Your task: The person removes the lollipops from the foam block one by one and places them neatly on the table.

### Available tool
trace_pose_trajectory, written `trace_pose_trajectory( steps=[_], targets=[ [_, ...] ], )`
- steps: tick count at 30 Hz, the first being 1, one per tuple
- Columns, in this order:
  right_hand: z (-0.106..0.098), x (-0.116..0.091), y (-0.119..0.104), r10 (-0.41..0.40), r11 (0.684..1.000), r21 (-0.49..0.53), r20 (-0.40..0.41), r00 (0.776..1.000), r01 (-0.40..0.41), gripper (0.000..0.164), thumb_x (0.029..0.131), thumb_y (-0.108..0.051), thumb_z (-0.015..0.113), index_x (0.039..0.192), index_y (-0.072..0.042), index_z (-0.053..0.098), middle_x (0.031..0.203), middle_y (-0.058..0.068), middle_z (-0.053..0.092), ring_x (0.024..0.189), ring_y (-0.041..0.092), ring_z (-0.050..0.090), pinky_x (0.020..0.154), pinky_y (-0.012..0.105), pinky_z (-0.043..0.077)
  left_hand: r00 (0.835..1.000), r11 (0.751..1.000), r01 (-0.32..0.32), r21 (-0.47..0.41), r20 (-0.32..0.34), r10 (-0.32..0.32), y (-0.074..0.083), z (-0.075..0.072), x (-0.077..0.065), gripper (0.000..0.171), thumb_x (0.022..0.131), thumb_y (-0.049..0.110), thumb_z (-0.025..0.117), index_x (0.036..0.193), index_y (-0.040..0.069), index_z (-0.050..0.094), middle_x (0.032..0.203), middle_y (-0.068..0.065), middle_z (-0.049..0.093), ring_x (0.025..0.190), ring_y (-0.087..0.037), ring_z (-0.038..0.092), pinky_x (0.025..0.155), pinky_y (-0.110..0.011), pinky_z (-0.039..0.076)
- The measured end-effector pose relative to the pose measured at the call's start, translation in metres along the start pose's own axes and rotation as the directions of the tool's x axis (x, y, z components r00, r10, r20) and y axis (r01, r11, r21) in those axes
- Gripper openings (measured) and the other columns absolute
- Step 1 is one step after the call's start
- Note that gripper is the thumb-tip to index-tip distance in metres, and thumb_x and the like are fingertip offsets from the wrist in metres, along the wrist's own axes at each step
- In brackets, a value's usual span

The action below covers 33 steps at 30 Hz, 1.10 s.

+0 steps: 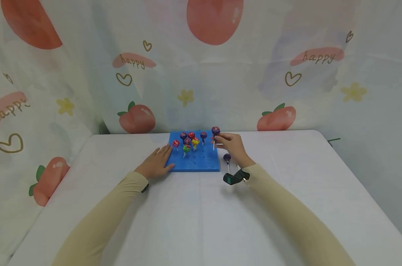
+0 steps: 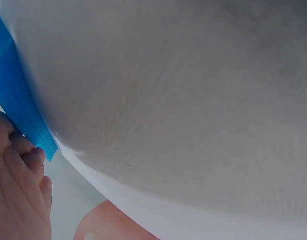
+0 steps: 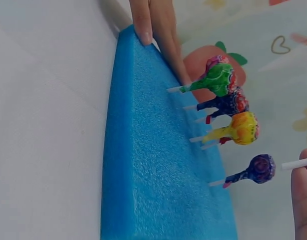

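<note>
A blue foam board [image 1: 205,160] lies on the table with several wrapped lollipops standing in it, among them a green one [image 3: 218,80], a yellow one [image 3: 243,128] and a dark purple one [image 3: 261,168]. My left hand [image 1: 156,162] rests against the board's left edge, its fingers extended. Over the right back part of the board, my right hand [image 1: 233,146] pinches a purple lollipop [image 1: 215,130], head up and stick pointing down. In the right wrist view only the white stick [image 3: 297,163] of this lollipop shows beside my fingers.
Another purple lollipop [image 1: 227,157] lies on the white table [image 1: 187,214] to the right of the board, partly behind the dark wrist strap [image 1: 235,178]. A printed cloth backdrop [image 1: 220,85] hangs close behind the board.
</note>
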State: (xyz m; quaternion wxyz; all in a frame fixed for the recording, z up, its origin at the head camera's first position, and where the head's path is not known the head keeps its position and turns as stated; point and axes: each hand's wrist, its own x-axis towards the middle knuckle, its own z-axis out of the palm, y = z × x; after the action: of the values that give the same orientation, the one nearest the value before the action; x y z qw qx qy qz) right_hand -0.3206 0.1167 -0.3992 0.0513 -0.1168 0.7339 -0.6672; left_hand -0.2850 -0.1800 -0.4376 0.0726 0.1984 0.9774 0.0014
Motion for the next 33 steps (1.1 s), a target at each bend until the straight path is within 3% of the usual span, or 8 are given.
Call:
trace_pose_trajectory(
  steps=[4,13,18,23,26,33],
  targets=[
    [-0.007,-0.006,-0.004,-0.017,1.0,0.007,0.002,1.0,0.017,0.036,0.095,-0.014,0.055,0.122,0.009,0.057,0.118,0.03,0.061,0.088,0.01,0.07,0.081,0.025,0.055,1.0,1.0,-0.003,0.0,0.0,0.003,-0.001,0.0,0.001,0.075,0.096,0.046,0.037,0.149,-0.003,0.014,0.157,-0.019,0.013,0.146,-0.033,0.014,0.119,-0.047,0.012],
    [-0.028,-0.015,-0.009,0.011,0.997,-0.076,0.009,1.0,-0.01,0.037,0.095,-0.017,0.056,0.123,0.007,0.057,0.119,0.027,0.062,0.087,0.005,0.068,0.082,0.024,0.055,1.0,1.0,-0.015,-0.007,-0.011,0.015,-0.004,0.001,0.002,0.074,0.097,0.044,0.038,0.148,-0.004,0.015,0.157,-0.02,0.013,0.146,-0.034,0.015,0.119,-0.048,0.012],
    [-0.04,-0.021,-0.01,0.02,0.995,-0.097,0.025,0.999,-0.017,0.038,0.094,-0.016,0.057,0.122,0.009,0.056,0.111,0.017,0.067,0.084,0.001,0.067,0.081,0.023,0.055,1.0,1.0,-0.018,-0.007,-0.019,0.018,-0.004,0.0,0.002,0.075,0.096,0.045,0.038,0.148,-0.004,0.015,0.157,-0.02,0.014,0.146,-0.034,0.015,0.119,-0.048,0.012],
    [-0.053,-0.028,-0.009,0.05,0.992,-0.12,0.031,0.998,-0.046,0.038,0.093,-0.014,0.057,0.122,0.011,0.055,0.107,0.011,0.07,0.084,0.0,0.067,0.087,0.031,0.054,0.999,1.0,-0.025,-0.007,-0.021,0.025,-0.004,0.0,0.002,0.075,0.097,0.045,0.038,0.148,-0.004,0.015,0.157,-0.02,0.014,0.146,-0.034,0.015,0.119,-0.047,0.012],
    [-0.06,-0.031,-0.007,0.065,0.99,-0.128,0.028,0.997,-0.061,0.039,0.093,-0.013,0.057,0.122,0.013,0.053,0.11,0.016,0.068,0.084,0.0,0.067,0.089,0.034,0.053,1.0,1.0,-0.025,-0.01,-0.018,0.025,-0.005,0.0,0.002,0.075,0.097,0.045,0.037,0.148,-0.003,0.015,0.157,-0.02,0.013,0.146,-0.034,0.015,0.119,-0.047,0.012],
    [-0.073,-0.038,0.0,0.106,0.975,-0.196,0.002,0.994,-0.104,0.041,0.094,-0.018,0.056,0.124,0.01,0.053,0.121,0.028,0.06,0.087,0.0,0.066,0.086,0.028,0.054,1.0,1.0,-0.026,-0.015,-0.011,0.026,-0.006,0.0,0.003,0.075,0.097,0.046,0.037,0.149,-0.003,0.014,0.157,-0.02,0.013,0.146,-0.034,0.014,0.119,-0.048,0.012]
  ],
)
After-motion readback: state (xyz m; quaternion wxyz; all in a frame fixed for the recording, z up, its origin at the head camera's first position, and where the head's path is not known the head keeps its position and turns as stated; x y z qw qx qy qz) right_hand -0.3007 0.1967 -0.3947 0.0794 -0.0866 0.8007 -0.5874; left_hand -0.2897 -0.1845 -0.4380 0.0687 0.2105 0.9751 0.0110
